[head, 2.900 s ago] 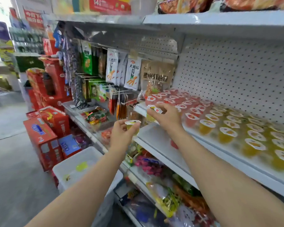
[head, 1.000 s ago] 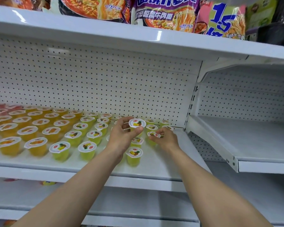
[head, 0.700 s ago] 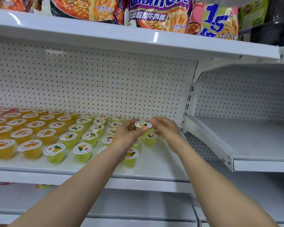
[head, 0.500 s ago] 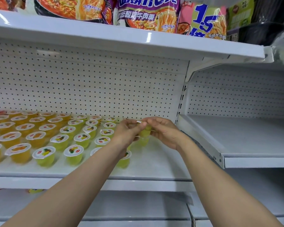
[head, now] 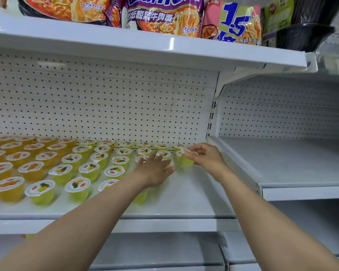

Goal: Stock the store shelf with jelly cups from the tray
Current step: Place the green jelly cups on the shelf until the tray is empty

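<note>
My right hand [head: 207, 159] pinching a green jelly cup [head: 187, 160] at the right end of the white shelf [head: 184, 200], my left hand [head: 155, 171] beside it with fingers spread, rows of sealed yellow and green cups [head: 67, 165] to its left, pegboard wall [head: 106, 110] behind, noodle packets [head: 160, 16] above.

White store shelf [head: 184, 200] with pegboard back panel [head: 106, 106]. Rows of jelly cups [head: 82, 167] stand on it, orange ones at left, green-yellow ones toward the middle and right, foil lids up. Right hand [head: 207, 156] pinches a green jelly cup [head: 187, 160] by its lid edge at the right end of the rows, cup base on or just above the shelf, cannot tell which. Left hand [head: 155, 170] reaches in beside it, fingers spread and straight, over the cups; a cup partly hidden beneath its thumb side. Instant noodle packs [head: 160, 16] on the upper shelf [head: 125, 44]. Adjacent shelf bay [head: 292, 165] at right.
</note>
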